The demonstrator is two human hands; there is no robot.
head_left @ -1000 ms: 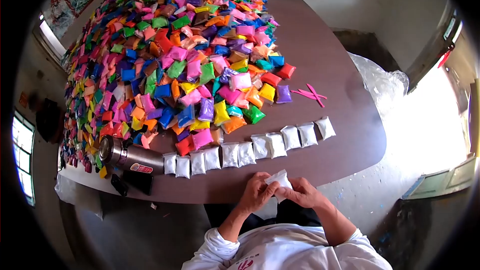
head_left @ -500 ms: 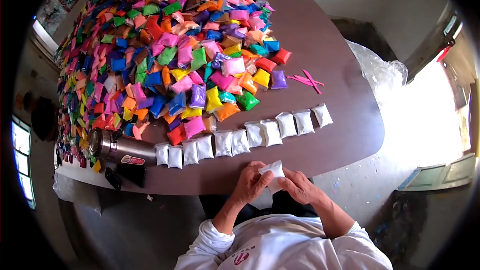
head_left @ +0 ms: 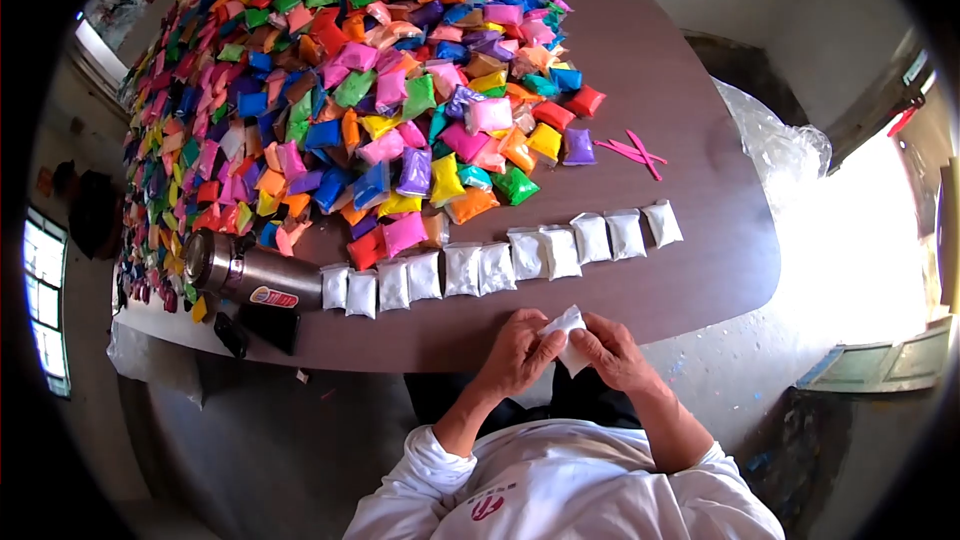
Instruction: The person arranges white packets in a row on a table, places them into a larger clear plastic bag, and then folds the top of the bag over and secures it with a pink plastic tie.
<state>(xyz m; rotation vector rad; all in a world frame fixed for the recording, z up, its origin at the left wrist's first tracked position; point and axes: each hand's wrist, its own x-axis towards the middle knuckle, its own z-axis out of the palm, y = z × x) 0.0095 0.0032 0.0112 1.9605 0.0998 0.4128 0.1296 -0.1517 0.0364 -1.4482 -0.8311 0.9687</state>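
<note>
Just off the table's near edge, a small white packet (head_left: pixel 568 326) is pinched between my two hands. My left hand (head_left: pixel 522 348) grips its left side with the thumb on top. On its right side, my right hand (head_left: pixel 612 350) holds it the same way, thumb over the front. Fingers partly hide the packet, and its top corner points up. Beyond my hands, a row of several similar white packets (head_left: pixel 462 270) lies across the table, reaching from the steel flask to the right.
A large heap of colourful packets (head_left: pixel 420 95) covers the table's (head_left: pixel 700 230) left and far part. The steel flask (head_left: pixel 260 275) lies on its side at left, near a black phone (head_left: pixel 270 328). Pink plastic tools (head_left: pixel 635 152) lie at right. Clear plastic sheeting (head_left: pixel 770 135) hangs beyond the right edge.
The view has shifted slightly, so the table contents appear further right. Both hands still hold the white packet, which is now tilted differently, with more fingers around its sides.
</note>
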